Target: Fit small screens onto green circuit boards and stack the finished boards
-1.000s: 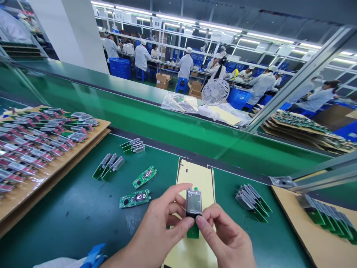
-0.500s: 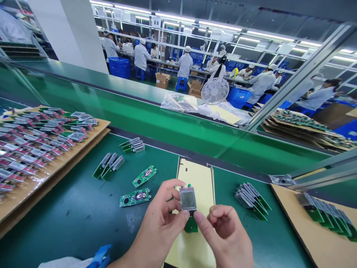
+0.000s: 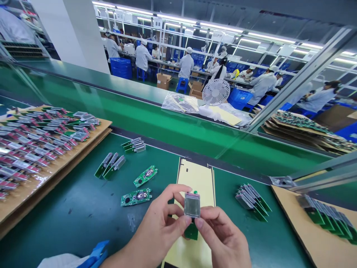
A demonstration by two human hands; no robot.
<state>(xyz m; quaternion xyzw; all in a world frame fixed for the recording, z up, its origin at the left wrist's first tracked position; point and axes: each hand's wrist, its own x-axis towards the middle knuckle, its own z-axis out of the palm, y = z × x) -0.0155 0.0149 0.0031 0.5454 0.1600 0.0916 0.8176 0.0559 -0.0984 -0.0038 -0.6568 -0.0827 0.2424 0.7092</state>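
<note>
A green circuit board with a small grey display screen (image 3: 192, 206) is held upright between both hands, above a pale yellow sheet (image 3: 195, 175). My left hand (image 3: 164, 219) grips it from the left, thumb at the screen's lower edge and index finger at its top. My right hand (image 3: 220, 234) pinches the lower right corner with thumb and curled fingers. Left of the hands lie two bare green circuit boards (image 3: 136, 197), flat on the green table. Behind them lean small groups of screen boards (image 3: 110, 165). The back of the held board is hidden.
A cardboard sheet (image 3: 104, 130) loaded with many screen boards stands left. On the right, a group of screen boards (image 3: 252, 201) rests near another cardboard sheet (image 3: 290, 216). A clear-walled partition and metal post (image 3: 304, 74) rise beyond, with a white fan (image 3: 216, 92) behind. Several people work farther off.
Both hands and the screen board have shifted slightly down and to the right in view. My right hand's fingers have closed in against the board's right side.
</note>
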